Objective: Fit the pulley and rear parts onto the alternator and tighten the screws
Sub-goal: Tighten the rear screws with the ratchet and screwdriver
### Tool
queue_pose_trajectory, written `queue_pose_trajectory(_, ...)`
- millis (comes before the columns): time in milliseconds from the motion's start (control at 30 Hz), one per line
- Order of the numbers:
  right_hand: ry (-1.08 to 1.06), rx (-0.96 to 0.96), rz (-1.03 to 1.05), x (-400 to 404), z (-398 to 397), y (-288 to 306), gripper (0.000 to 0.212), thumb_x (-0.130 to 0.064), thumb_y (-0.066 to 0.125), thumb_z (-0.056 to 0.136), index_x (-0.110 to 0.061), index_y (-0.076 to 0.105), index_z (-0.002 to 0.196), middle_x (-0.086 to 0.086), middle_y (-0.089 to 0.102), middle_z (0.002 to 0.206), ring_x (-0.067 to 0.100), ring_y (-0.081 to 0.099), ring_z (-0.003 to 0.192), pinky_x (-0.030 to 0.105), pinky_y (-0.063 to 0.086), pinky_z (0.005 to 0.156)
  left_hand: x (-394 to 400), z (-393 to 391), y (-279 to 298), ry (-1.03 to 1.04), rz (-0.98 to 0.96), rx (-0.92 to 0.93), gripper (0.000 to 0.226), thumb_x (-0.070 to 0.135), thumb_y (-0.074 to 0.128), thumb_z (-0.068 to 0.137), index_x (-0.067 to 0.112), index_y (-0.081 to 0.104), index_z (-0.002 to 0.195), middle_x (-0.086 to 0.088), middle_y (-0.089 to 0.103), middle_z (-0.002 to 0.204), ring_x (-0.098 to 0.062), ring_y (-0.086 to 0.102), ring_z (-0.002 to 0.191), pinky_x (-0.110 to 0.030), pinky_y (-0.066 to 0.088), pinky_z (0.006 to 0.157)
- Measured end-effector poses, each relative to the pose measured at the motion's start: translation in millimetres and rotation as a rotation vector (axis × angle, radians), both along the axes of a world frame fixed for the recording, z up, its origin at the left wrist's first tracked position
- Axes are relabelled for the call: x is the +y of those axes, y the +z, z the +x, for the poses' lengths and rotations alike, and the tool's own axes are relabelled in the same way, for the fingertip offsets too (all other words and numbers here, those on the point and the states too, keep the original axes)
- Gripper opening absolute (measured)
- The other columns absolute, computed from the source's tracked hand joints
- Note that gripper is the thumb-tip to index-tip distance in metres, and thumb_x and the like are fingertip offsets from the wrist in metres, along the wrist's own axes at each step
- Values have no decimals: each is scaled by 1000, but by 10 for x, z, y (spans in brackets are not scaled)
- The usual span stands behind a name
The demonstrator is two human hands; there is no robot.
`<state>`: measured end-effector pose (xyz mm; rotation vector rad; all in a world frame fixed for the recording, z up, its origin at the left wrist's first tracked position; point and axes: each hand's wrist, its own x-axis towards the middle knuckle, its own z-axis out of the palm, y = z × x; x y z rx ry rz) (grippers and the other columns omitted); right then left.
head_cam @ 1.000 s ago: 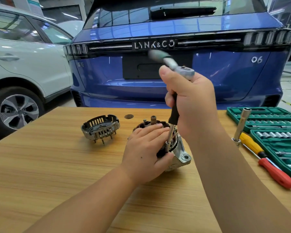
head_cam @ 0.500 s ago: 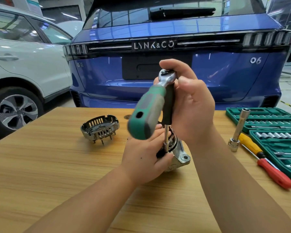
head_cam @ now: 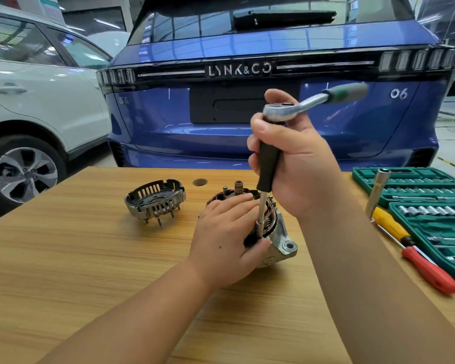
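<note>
Head view: a person works at a wooden table (head_cam: 63,271) in a garage bay, a blue car (head_cam: 247,127) parked behind it.
Landmark: the alternator (head_cam: 279,240) stands on the table near its middle, copper windings exposed, shaft pointing up.
Left hand: the left hand (head_cam: 226,240) lies over the near-left side of the alternator, fingers laid across its top and thumb against the housing, steadying it.
Right hand: the right hand (head_cam: 297,156), above the alternator, is wrapped round the black grip of an upright extension bar (head_cam: 267,166), thumb up beside the ratchet (head_cam: 300,106) head.
Tool contact: the socket (head_cam: 259,224) at the bar's lower end sits at the alternator's near rim, apparently on a screw; the screw itself is hidden.
Ratchet handle: blurred, pointing right of the alternator, which suggests turning.
Rear cover: the slotted metal rear cover (head_cam: 155,200) rests on the table left of the alternator, apart from it, not yet fitted.
Spare tools: right of the alternator lie a green socket set (head_cam: 431,206), a yellow screwdriver (head_cam: 392,227) and a red screwdriver (head_cam: 428,271).
Progress: seemingly early to midway; one screw is being driven, the rear cover remains off, and the pulley cannot be made out.
</note>
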<state>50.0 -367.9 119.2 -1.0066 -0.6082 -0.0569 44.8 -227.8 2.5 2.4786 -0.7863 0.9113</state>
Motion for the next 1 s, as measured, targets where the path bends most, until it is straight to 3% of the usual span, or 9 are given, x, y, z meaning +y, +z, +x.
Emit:
queue_pose_trajectory(167, -161, -351, -112, 137, -16, -66, 35, 1, 58, 94, -27, 60, 114, 0, 67, 89, 17, 57, 67, 30, 49, 59, -9, 16, -3, -4, -4, -53, 40, 38, 68, 82, 17, 71, 116, 8, 70, 121, -16, 55, 129, -48, 44, 103)
queue_pose_trajectory(267, -19, -270, -10, 118, -3, -57, 32, 2, 53, 92, -22, 66, 109, 7, 63, 85, 21, 51, 64, 32, 44, 56, -9, 21, -1, -13, -4, -92, 36, 35, 73, 80, 18, 71, 111, 8, 71, 114, -17, 59, 120, -40, 44, 100)
queue_pose_trajectory(367, 152, -174, 67, 52, 27, -7, 32, -23, 67, 75, -17, 69, 107, 9, 63, 81, 22, 52, 60, 34, 36, 57, -10, 20, -8, -7, -2, -65, 43, 37, 69, 81, 19, 70, 121, 9, 69, 124, -16, 54, 130, -44, 42, 106)
queue_pose_trajectory(500, 54, -50, 60, 55, 20, 11, 38, -34, 63, 86, -14, 58, 117, 5, 60, 80, 18, 52, 62, 31, 41, 57, -9, 8, -6, -5, -7, -58, 47, 40, 67, 82, 19, 70, 124, 8, 68, 126, -15, 54, 131, -48, 44, 103)
queue_pose_trajectory(667, -357, -36, -110, 56, -20, 26, 16, -26, 73, 90, -14, 63, 85, -7, 51, 58, 10, 44, 48, 21, 41, 49, -13, -9, -3, 5, -5, -25, 51, 44, 60, 85, 22, 66, 131, 10, 64, 133, -13, 49, 136, -50, 40, 108)
queue_pose_trajectory(733, -273, 25, -114, 17, -8, 33, 14, -22, 71, 92, -14, 63, 83, -4, 53, 63, 10, 47, 52, 23, 43, 54, -13, -6, -4, -2, -13, -28, 51, 45, 60, 85, 22, 66, 131, 10, 64, 134, -13, 49, 136, -51, 41, 108)
queue_pose_trajectory(800, -44, 66, -15, -23, -11, 45, 10, -12, 65, 94, -15, 65, 104, 2, 56, 75, 12, 51, 59, 25, 45, 61, -7, -1, -7, -6, -21, -34, 51, 44, 61, 85, 22, 66, 131, 10, 64, 133, -14, 49, 136, -52, 41, 107)
queue_pose_trajectory(867, 32, -55, 5, -25, -14, 11, 30, -3, 59, 96, -21, 60, 120, 6, 54, 82, 16, 51, 62, 28, 46, 62, -8, -3, -8, -4, -15, -37, 51, 44, 61, 85, 21, 67, 130, 9, 64, 133, -14, 50, 136, -51, 41, 107)
queue_pose_trajectory(1000, -152, -410, -136, 114, -5, -58, 37, 1, 58, 95, -29, 61, 116, 5, 57, 79, 15, 52, 57, 28, 47, 55, -2, -10, 10, 1, 14, 11, 44, 44, 58, 87, 19, 70, 120, 7, 68, 126, -16, 51, 133, -47, 43, 105)
